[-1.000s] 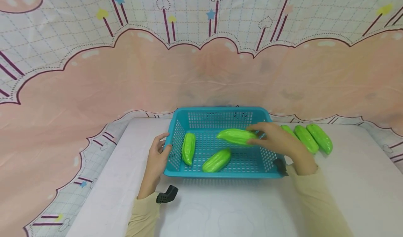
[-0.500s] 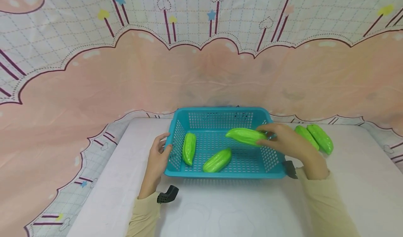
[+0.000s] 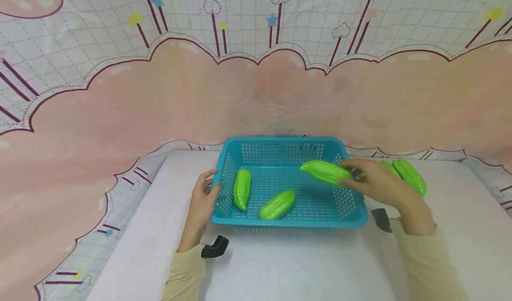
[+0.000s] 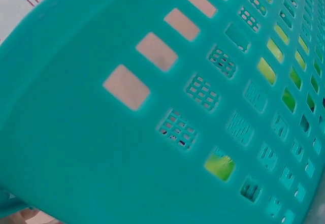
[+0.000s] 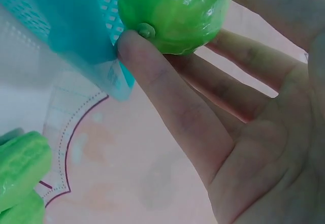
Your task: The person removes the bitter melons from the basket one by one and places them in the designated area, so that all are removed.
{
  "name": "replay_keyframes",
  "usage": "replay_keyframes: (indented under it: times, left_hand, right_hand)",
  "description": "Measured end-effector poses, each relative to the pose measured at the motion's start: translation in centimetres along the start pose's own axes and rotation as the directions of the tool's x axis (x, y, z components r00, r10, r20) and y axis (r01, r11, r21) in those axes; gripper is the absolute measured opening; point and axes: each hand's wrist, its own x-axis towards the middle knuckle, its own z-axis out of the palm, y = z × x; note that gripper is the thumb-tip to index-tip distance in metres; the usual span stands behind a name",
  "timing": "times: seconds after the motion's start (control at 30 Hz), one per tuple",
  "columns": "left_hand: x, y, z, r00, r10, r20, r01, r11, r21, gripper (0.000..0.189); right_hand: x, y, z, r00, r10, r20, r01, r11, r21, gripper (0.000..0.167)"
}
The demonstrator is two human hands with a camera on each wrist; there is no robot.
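My right hand (image 3: 374, 183) pinches a bright green, ridged bitter melon (image 3: 325, 172) by its blunt end, above the right part of a blue plastic basket (image 3: 292, 223). The right wrist view shows the melon's stem end (image 5: 147, 30) between fingers and thumb, close by the basket's corner. The pointed end faces left. At the basket's left side, my left hand (image 3: 201, 203) grips the rim and wall. Two more bitter melons lie inside: one upright along the left wall (image 3: 242, 189), another slanting near the front (image 3: 278, 204).
On the white table (image 3: 300, 270), to the right of the basket, other bitter melons (image 3: 410, 176) lie close together, partly hidden by my right hand. A patterned pink and white cloth (image 3: 280, 96) hangs behind the table.
My right hand has carried the bitter melon rightward over the basket, from near its middle toward its right wall. My left hand stays at the left rim.
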Motion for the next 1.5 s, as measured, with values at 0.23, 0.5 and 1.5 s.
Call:
replay_keyframes:
  times: [0.23,0.5,1.5]
  left_hand:
    - [-0.1,0.1,0.0,1.000,-0.005,-0.002,0.005,1.000,0.000,0.046]
    - [-0.1,0.0,0.0,1.000,0.000,-0.013,0.000,1.000,-0.007,0.045]
    - [0.0,0.1,0.1,1.000,-0.002,-0.015,0.002,1.000,-0.003,0.045]
  right_hand:
    - [-0.8,0.1,-0.4,0.999,0.035,0.000,-0.035,0.999,0.010,0.041]
    - [-1.5,0.4,-0.9,0.997,0.072,0.009,-0.072,0.997,0.028,0.041]
    - [-5.5,3.4,-1.6,0.982,0.170,-0.087,-0.169,0.985,0.011,0.039]
